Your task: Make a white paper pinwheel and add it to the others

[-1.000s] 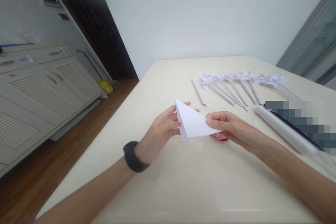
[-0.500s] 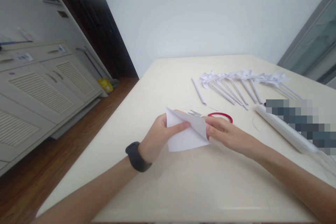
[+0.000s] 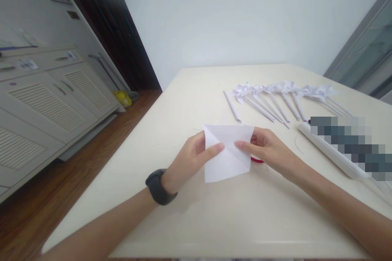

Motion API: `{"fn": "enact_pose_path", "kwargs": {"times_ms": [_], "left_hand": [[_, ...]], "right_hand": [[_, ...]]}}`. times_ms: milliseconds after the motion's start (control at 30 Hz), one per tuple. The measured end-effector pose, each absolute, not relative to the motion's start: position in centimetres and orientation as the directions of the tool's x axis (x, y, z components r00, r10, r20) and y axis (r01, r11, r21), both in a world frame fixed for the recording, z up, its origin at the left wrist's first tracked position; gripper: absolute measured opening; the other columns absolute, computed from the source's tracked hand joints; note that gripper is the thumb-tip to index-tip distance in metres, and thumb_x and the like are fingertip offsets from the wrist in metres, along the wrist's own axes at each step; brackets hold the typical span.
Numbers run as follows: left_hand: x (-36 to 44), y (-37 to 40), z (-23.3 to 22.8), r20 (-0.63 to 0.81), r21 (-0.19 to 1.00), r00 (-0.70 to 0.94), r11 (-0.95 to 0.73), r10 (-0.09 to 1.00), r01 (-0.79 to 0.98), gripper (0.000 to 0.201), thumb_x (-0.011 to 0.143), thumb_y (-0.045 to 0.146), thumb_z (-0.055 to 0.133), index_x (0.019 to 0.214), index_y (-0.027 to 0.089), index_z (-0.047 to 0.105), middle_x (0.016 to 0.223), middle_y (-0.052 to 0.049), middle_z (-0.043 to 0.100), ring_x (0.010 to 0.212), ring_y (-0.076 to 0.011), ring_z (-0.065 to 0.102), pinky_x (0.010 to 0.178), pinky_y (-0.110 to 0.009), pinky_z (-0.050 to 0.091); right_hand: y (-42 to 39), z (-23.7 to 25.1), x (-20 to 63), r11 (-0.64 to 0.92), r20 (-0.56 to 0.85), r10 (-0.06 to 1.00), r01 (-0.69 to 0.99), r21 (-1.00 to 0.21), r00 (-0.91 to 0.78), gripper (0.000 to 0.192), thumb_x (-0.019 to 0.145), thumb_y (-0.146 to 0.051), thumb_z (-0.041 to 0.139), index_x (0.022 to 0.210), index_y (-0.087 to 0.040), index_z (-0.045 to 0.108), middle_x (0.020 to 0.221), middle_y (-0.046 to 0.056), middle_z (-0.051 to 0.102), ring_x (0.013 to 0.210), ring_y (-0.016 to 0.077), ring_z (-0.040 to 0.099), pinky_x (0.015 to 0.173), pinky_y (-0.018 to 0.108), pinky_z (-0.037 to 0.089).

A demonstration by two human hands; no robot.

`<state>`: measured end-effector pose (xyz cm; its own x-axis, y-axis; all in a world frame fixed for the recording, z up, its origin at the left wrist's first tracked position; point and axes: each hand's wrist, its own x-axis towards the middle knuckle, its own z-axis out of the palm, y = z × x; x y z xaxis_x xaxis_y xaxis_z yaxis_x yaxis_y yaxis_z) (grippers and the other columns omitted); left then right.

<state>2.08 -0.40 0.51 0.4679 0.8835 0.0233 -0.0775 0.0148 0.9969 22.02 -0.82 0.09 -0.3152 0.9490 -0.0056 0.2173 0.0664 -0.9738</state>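
Head view: a person sat at a cream table and held a white paper up in both hands.
Paper: it was a square sheet with a fold line running from its top left corner down to its right side. It was tipped a bit, with one corner hanging low toward the person.
Where the paper was: just above the table, near the middle, right in front of the person and between the two hands.
Left hand: it held the left edge of the paper. The thumb lay on the front, pointing in along the fold line, and the other fingers were tucked behind the sheet.
Right hand: it held the right edge. The pointing finger reached onto the front toward the fold line, and the rest curled behind.
Fingers: both sets were closed in a light pinch on the paper, not wide open, and the two tips on the front almost met in the middle.
Which hand was nearer: both touched the sheet, so neither was nearer than the other.
Long way of the paper: the fold line ran slanted, from up on the left to down on the right.
Red ring: a bit of it peeked out under the right hand, on the table. What it belonged to could not be told.
Paper pinwheels: a row of them lay far back on the table, well apart from the hands.
Watch: a dark band sat on the left wrist.
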Motion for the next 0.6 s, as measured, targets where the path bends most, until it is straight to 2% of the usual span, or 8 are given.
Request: {"fn": "enact_pose_path", "kwargs": {"times_ms": [67, 167, 267, 367, 500, 600], "left_hand": [[2.0, -0.1, 0.7, 0.031, 0.969, 0.522, 0.103, 0.852, -0.226, 0.043, 0.086, 0.046, 0.043, 0.115, 0.016, 0.057, 0.116, -0.010, 0.062, 0.105, -0.0273, 0.056, 0.086, -0.037, 0.043], [1.9, 0.4, 0.8, -0.024, 0.920, 0.600, 0.253, 0.800, -0.300, 0.054, 0.088, 0.053, 0.029, 0.113, 0.015, 0.059, 0.115, -0.011, 0.062, 0.107, -0.0283, 0.054, 0.085, -0.038, 0.043], [2.0, 0.5, 0.5, -0.076, 0.912, 0.609, 0.302, 0.790, -0.278, 0.043, 0.089, 0.046, 0.035, 0.111, 0.019, 0.060, 0.114, -0.009, 0.062, 0.108, -0.0259, 0.054, 0.084, -0.035, 0.042], [2.3, 0.0, 0.3, -0.045, 0.939, 0.610, 0.242, 0.791, -0.244, 0.026, 0.086, 0.032, 0.048, 0.105, 0.021, 0.061, 0.116, -0.007, 0.060, 0.107, -0.0232, 0.054, 0.083, -0.031, 0.042], [2.5, -0.5, 0.3, -0.097, 0.972, 0.619, 0.209, 0.780, -0.111, 0.030, 0.084, 0.038, 0.051, 0.110, 0.023, 0.057, 0.122, -0.008, 0.054, 0.105, -0.0230, 0.054, 0.079, -0.031, 0.043], [2.5, -0.6, 0.1, -0.071, 0.988, 0.619, 0.141, 0.782, -0.065, 0.035, 0.082, 0.036, 0.056, 0.113, 0.022, 0.053, 0.123, -0.009, 0.053, 0.109, -0.0237, 0.052, 0.087, -0.034, 0.040]], "right_hand": [[-0.8, 0.2, 22.1, 0.048, -0.011, 0.957, 0.197, -0.979, -0.289, 0.019, 0.082, -0.033, 0.055, 0.094, -0.019, 0.060, 0.085, 0.005, 0.062, 0.076, 0.0174, 0.059, 0.057, 0.024, 0.042], [-0.9, 0.4, 22.1, 0.055, -0.001, 0.960, 0.193, -0.980, -0.279, 0.017, 0.082, -0.032, 0.055, 0.091, -0.019, 0.060, 0.086, 0.004, 0.061, 0.075, 0.0162, 0.058, 0.055, 0.023, 0.042], [-1.0, 0.4, 22.0, 0.104, 0.035, 0.956, 0.225, -0.969, -0.291, 0.015, 0.083, -0.033, 0.053, 0.082, -0.019, 0.059, 0.082, 0.003, 0.059, 0.064, 0.0127, 0.054, 0.045, 0.021, 0.035], [-1.1, 0.3, 21.9, 0.146, 0.059, 0.959, 0.304, -0.941, -0.276, 0.017, 0.083, -0.035, 0.052, 0.080, -0.020, 0.059, 0.078, 0.003, 0.058, 0.062, 0.0126, 0.052, 0.044, 0.021, 0.034], [-1.2, 0.3, 21.8, 0.203, 0.093, 0.958, 0.409, -0.890, -0.272, 0.016, 0.084, -0.035, 0.051, 0.081, -0.021, 0.059, 0.076, 0.003, 0.058, 0.061, 0.0133, 0.051, 0.046, 0.023, 0.037], [-1.4, 0.4, 21.7, 0.255, 0.145, 0.947, 0.398, -0.882, -0.286, 0.015, 0.085, -0.031, 0.049, 0.081, -0.021, 0.059, 0.077, 0.002, 0.058, 0.061, 0.0124, 0.051, 0.048, 0.023, 0.037]]}}
